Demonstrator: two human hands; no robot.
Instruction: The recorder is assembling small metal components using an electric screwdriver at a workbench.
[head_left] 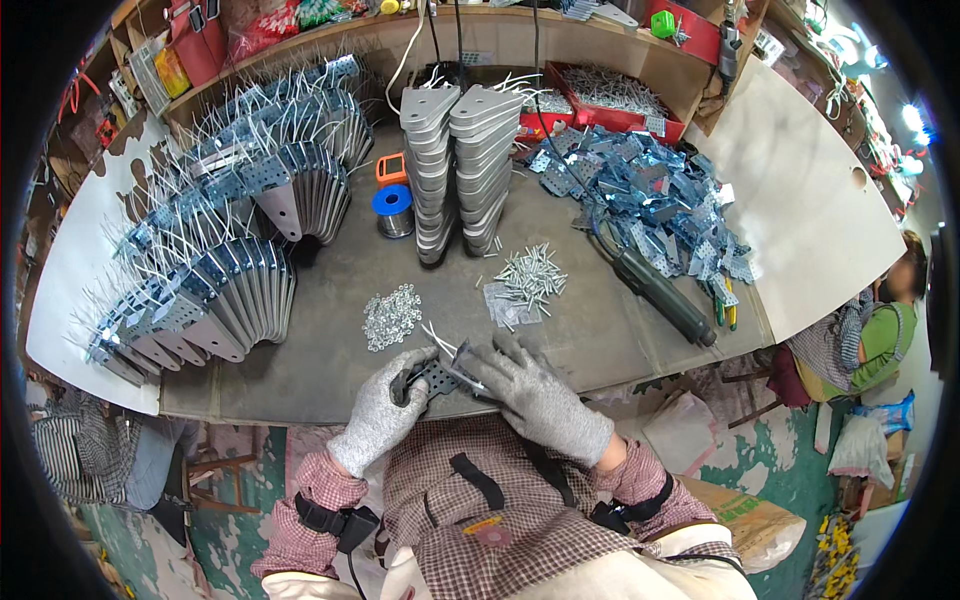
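At the table's near edge, my left hand (382, 408), in a grey work glove, is closed round a dark perforated metal bracket (438, 379). My right hand (545, 392), gloved alike, grips the other side of the same piece; its fingertips are partly hidden. White wires (438, 340) stick up between the hands. Just beyond lie a pile of small nuts (392, 317) and a heap of screws (530, 280), partly on a small clear bag. Farther back stand two stacks of grey metal plates (430, 170), white wires at their tops.
Rows of wired plate assemblies (240, 300) fill the left. A solder spool (393, 212) stands beside an orange device (391, 168). Blue-silver perforated brackets (660, 200) are heaped at right, near a corded dark power screwdriver (660, 295) and pliers (725, 305). Another person (880, 340) sits far right.
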